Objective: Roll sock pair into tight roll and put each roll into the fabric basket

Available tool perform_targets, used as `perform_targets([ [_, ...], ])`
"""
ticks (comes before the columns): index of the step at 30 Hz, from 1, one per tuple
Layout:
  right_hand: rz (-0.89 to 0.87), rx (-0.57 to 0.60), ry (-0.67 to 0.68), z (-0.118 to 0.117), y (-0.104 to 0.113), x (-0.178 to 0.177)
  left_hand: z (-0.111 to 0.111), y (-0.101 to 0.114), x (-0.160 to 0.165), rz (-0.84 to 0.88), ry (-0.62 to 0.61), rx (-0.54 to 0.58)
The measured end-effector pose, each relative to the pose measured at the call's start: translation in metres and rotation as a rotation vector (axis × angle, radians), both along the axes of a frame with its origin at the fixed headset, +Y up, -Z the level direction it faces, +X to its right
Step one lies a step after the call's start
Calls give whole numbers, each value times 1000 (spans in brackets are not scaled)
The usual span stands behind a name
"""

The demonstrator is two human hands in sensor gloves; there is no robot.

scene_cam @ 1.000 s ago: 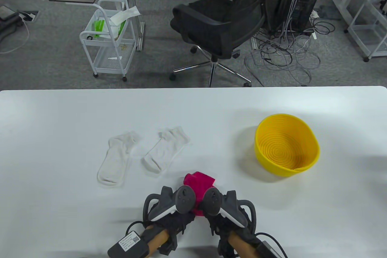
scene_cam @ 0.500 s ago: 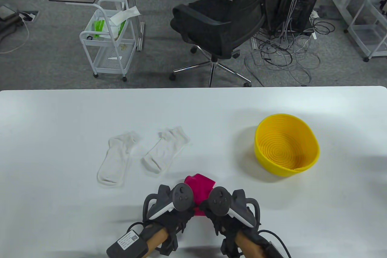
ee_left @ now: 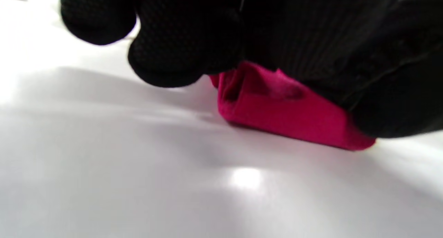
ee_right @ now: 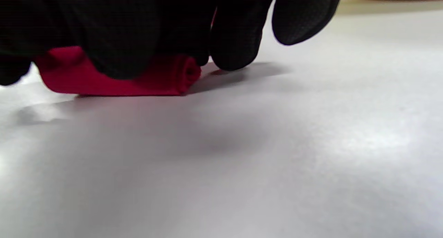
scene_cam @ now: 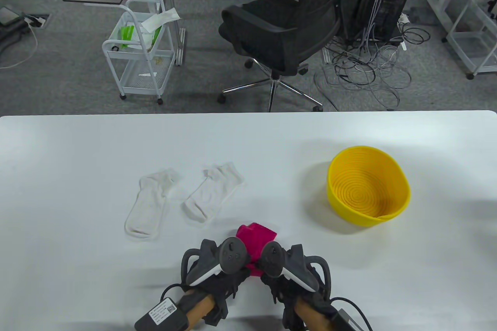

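Pink sock roll (scene_cam: 256, 236): on the table, left of and nearer than the yellow basket (scene_cam: 368, 191), half rolled
Left hand (scene_cam: 217, 269): fingers curled over the roll
Right hand (scene_cam: 289, 271): same, gripping the roll's other end
White socks (scene_cam: 186, 199): lying flat, far left of the basket

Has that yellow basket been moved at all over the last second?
No. The yellow basket sits in the same spot against the table's far edge as before; only the hands shifted around the pink sock roll.

Office: swivel chair (scene_cam: 271, 32), cables (scene_cam: 369, 67)
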State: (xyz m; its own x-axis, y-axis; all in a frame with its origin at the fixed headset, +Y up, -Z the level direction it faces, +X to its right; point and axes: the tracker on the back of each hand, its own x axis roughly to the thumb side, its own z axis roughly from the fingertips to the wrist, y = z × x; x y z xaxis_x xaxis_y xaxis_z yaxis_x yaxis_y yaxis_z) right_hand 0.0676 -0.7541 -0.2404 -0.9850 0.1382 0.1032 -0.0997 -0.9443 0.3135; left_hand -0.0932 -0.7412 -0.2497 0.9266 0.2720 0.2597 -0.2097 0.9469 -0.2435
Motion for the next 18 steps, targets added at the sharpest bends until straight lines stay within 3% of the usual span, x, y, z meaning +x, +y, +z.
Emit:
perform_targets([
  [8,9,-2,-10,0,-2,-1,-1,-11,4,-70,-23,-64],
  [18,-30,-4,7,-1,6,3,-2,-17,10,-76,-44,-38],
])
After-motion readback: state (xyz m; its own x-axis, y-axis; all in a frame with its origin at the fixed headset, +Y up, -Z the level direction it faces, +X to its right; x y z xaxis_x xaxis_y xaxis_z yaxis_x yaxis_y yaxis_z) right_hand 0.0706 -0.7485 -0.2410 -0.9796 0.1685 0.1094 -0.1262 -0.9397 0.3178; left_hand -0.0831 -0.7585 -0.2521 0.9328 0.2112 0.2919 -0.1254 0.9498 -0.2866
